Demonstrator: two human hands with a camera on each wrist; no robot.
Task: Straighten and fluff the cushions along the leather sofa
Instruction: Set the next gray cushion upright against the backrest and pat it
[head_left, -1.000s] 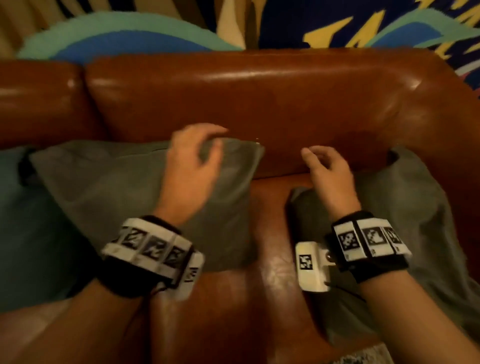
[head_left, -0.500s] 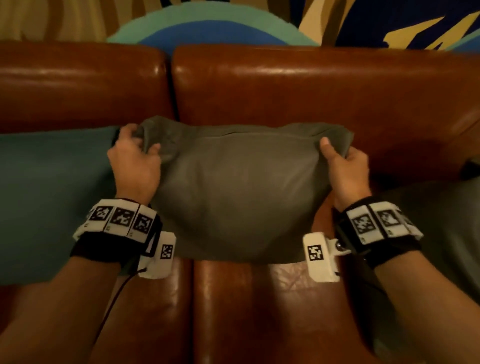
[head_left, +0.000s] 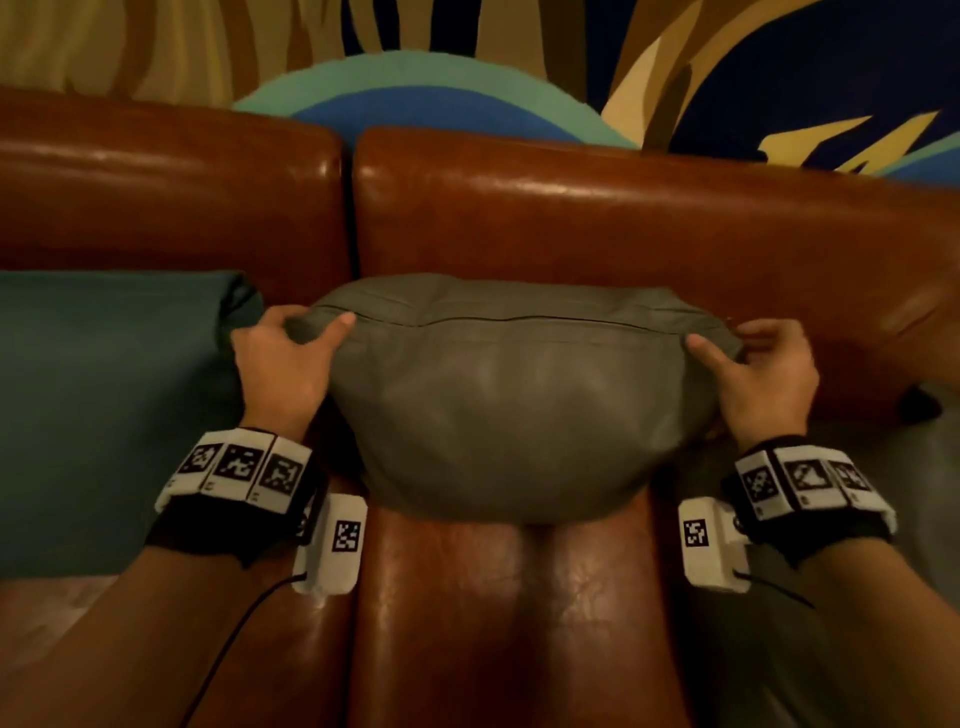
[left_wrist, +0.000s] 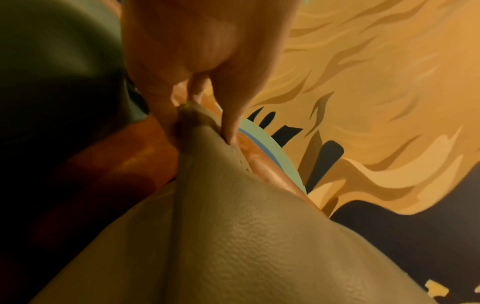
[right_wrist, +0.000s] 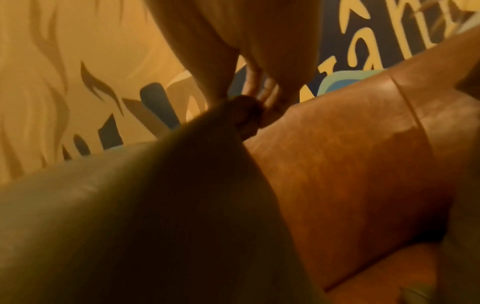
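Cushion corners are where we have our grip: the grey cushion (head_left: 511, 405) stands upright on the sofa seat, its back against the brown leather backrest (head_left: 623, 228), just right of the seam between the two back panels. Our left hand (head_left: 280, 364) pinches its upper left corner, thumb on the front face and fingers curled behind; our right hand (head_left: 763, 374) pinches the upper right corner the same way. Both wrist views show the bunched corner caught between thumb and fingers.

We judge the main risk to be the hold itself. Only the corners of the cover are gripped, so a hard shake could pull the smooth material out of our fingers, or tug the cover while the filling sags low, leaving the belly fat and the top limp. Pulling unevenly would leave the cushion crooked against the backrest. The zip line along the top edge could also take strain if we yank outward.

Around it, the teal cushion (head_left: 104, 415) sits just beside on the left, touching or nearly touching our left hand, so a wide swing that way would knock it out of line. Another grey cushion (head_left: 924, 493) lies slumped at the right edge, near our right wrist, and looks not yet straightened. A cable (head_left: 234, 639) trails from the left wrist camera across the seat and could snag. A painted wall (head_left: 467, 47) rises behind the sofa.
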